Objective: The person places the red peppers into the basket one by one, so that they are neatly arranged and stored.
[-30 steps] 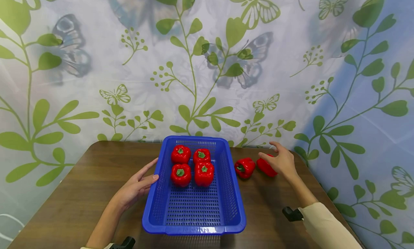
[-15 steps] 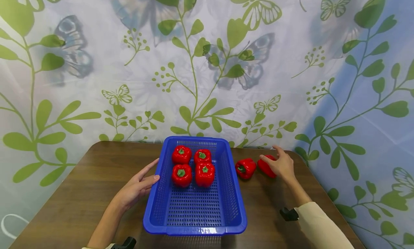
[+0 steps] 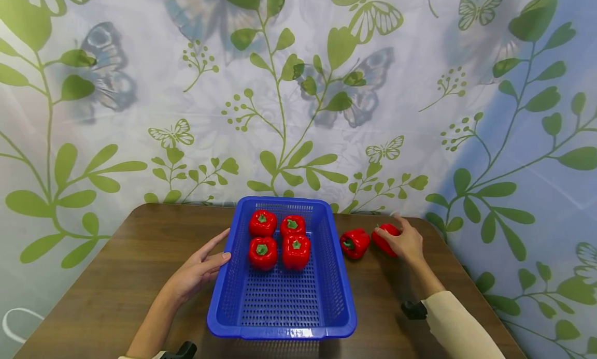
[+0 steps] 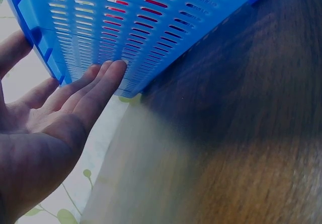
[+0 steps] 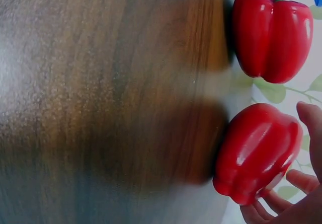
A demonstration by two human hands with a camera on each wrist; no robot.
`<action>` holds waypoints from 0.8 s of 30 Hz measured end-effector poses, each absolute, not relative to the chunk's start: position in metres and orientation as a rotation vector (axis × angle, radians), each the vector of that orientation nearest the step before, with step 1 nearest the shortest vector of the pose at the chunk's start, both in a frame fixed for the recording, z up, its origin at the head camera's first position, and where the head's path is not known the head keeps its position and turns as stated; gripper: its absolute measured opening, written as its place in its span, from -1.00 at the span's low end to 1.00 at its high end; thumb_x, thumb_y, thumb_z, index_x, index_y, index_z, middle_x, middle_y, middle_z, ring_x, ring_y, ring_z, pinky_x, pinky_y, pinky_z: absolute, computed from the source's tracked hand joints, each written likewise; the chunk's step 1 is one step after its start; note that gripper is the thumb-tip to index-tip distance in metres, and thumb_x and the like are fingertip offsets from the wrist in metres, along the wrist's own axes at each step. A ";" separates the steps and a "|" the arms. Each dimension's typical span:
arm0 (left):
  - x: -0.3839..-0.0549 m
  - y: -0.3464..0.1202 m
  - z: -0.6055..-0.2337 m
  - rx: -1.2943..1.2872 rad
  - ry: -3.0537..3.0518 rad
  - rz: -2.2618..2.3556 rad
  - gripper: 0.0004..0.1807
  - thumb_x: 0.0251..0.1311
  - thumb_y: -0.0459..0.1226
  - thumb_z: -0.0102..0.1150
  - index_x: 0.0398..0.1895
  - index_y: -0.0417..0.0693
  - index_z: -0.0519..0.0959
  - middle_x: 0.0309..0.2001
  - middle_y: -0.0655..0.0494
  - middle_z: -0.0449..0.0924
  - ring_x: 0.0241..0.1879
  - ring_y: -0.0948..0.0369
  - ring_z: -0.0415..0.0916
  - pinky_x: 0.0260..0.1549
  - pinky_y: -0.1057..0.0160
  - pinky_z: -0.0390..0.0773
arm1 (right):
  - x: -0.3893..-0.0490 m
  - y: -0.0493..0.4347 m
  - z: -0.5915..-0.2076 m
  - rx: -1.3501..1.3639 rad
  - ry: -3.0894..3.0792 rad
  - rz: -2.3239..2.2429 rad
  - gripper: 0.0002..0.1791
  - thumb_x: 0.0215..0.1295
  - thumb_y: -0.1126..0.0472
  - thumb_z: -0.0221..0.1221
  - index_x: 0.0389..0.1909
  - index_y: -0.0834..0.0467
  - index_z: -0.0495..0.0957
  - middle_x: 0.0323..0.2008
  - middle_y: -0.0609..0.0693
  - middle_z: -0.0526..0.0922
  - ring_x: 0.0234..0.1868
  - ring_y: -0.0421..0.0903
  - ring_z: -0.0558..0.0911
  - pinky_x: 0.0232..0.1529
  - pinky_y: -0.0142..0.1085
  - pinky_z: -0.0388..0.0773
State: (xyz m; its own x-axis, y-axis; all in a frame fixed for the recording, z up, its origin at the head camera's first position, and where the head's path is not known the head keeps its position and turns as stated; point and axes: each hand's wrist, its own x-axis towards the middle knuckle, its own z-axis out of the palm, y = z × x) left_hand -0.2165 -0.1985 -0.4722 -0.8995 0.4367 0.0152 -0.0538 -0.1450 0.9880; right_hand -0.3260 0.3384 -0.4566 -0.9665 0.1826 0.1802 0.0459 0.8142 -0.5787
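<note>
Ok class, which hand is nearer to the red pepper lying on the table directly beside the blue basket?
Right. The right hand is at the outer pepper, just beyond the basket-side pepper; the left hand is across the basket, at its left side.

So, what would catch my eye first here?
Probably the bright blue basket on the brown table, with four red peppers grouped toward its far end. Two more red peppers lie on the table to its right, the right hand at the outer one. Behind the table rises a leaf-and-butterfly backdrop.
</note>
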 end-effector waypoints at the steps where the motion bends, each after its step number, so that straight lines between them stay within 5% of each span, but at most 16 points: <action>1: -0.217 -0.198 -0.472 0.433 1.799 2.113 -0.24 0.55 -0.27 -0.06 0.67 0.15 -0.16 0.35 -0.30 0.46 0.26 -0.15 0.55 0.14 0.09 0.63 | -0.327 0.339 -0.457 -0.178 -2.772 0.882 -0.10 0.28 -0.21 0.26 0.48 0.22 0.25 0.29 0.45 0.46 0.32 0.40 0.38 0.37 0.30 0.20; 24: -0.220 -0.201 -0.469 0.420 1.798 2.106 -0.24 0.55 -0.25 -0.06 0.67 0.17 -0.15 0.40 -0.32 0.38 0.29 -0.16 0.52 0.17 0.09 0.61 | -0.332 0.336 -0.459 -0.192 -2.841 0.892 -0.12 0.30 -0.17 0.25 0.48 0.26 0.23 0.43 0.40 0.32 0.40 0.44 0.25 0.43 0.34 0.06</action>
State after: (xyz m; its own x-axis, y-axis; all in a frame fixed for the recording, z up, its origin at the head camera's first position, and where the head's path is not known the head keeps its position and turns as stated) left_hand -0.2204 -0.2006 -0.4688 -0.8986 0.4388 0.0044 -0.0645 -0.1420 0.9878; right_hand -0.3319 0.3363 -0.4593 -0.9794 0.1684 0.1113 0.0746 0.8143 -0.5756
